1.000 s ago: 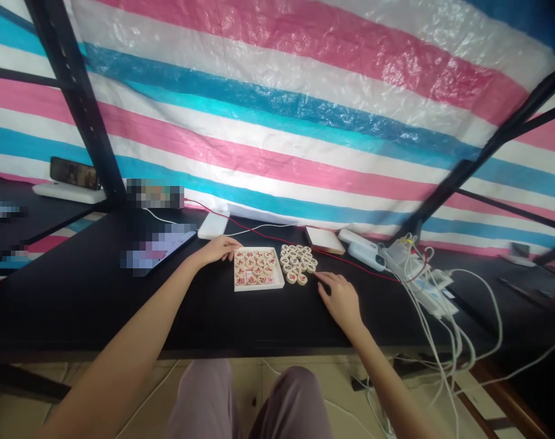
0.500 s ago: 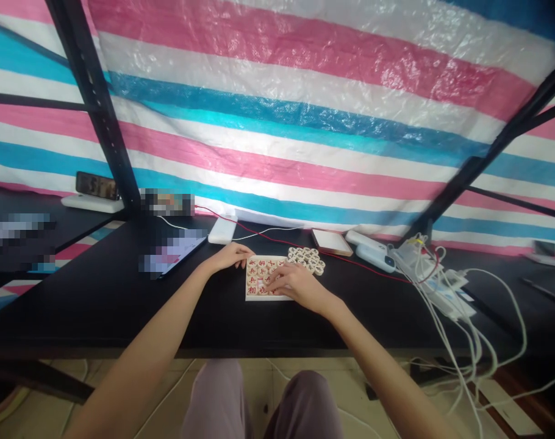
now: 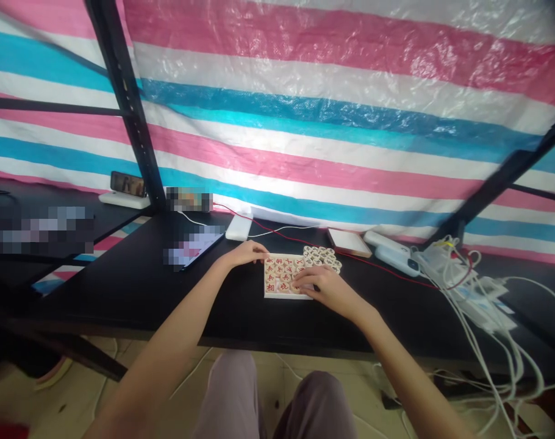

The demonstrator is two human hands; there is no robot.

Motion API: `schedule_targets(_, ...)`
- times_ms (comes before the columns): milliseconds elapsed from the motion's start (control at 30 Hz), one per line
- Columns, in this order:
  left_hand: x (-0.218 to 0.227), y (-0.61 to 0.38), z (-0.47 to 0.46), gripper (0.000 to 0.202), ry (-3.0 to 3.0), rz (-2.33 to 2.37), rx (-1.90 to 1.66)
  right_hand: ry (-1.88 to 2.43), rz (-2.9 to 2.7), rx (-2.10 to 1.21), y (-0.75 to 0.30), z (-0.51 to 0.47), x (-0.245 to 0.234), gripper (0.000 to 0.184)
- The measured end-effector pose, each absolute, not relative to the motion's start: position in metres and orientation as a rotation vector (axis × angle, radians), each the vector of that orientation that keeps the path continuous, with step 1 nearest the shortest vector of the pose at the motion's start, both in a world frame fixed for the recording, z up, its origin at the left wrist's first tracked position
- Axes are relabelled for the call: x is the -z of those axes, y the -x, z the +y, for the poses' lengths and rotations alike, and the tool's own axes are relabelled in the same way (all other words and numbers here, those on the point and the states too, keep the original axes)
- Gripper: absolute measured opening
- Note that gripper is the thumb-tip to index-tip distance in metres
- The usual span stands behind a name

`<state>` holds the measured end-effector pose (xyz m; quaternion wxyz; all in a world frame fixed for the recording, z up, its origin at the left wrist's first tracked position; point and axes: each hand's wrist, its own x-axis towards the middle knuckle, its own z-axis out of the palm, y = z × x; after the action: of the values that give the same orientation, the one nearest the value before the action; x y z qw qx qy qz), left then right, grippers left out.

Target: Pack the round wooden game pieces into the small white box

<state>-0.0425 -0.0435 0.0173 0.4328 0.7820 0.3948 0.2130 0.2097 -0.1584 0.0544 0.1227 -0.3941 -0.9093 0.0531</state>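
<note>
A shallow white box (image 3: pixel 282 297) lies on the black desk, holding rows of round Chinese chess pieces with red characters. My left hand (image 3: pixel 249 252) reaches to the box's far left corner, fingers bent and fingertips at its edge. Over the right part of the box is my right hand (image 3: pixel 324 285), thumb and fingers drawn together on a red-marked chess piece (image 3: pixel 296 286) in the front row. This hand hides the box's right side. Beyond it, dark-marked chess pieces (image 3: pixel 322 256) sit packed together just behind the box's right corner.
An open white lid-like tray (image 3: pixel 349 242) lies behind the pieces. White devices (image 3: pixel 396 259) and tangled cables (image 3: pixel 469 292) occupy the right. A tablet (image 3: pixel 197 247) and a white block (image 3: pixel 239 227) lie at left. A red cable (image 3: pixel 296 238) crosses the desk's back.
The view has swung left, so everything appears farther right. Along the box's front row, my right fingertips have shifted a little to the right. My left hand stays at the corner.
</note>
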Motion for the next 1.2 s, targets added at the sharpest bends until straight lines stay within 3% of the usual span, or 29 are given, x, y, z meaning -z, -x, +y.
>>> schedule_targets(233,-0.016,0.044,-0.043,0.038,-2.091,0.999,-0.618,1.165,-2.753,-0.057,-0.205,-0.147,-0.055,0.029)
schedule_targets(467,-0.021,0.043,-0.044,0.036,-1.979,0.918,-0.590,1.040,-2.570,-0.165,-0.211,-0.153,-0.054,0.021)
schedule_targets(767,-0.021,0.041,-0.037,0.039,-1.960,0.876,-0.556,1.499,-1.960,0.112,-0.282,-0.183,-0.022,0.022)
schedule_targets(1200,-0.020,0.041,-0.036,0.047,-1.913,0.915,-0.559,1.718,-2.094,0.156,-0.279,-0.180,-0.017,0.030)
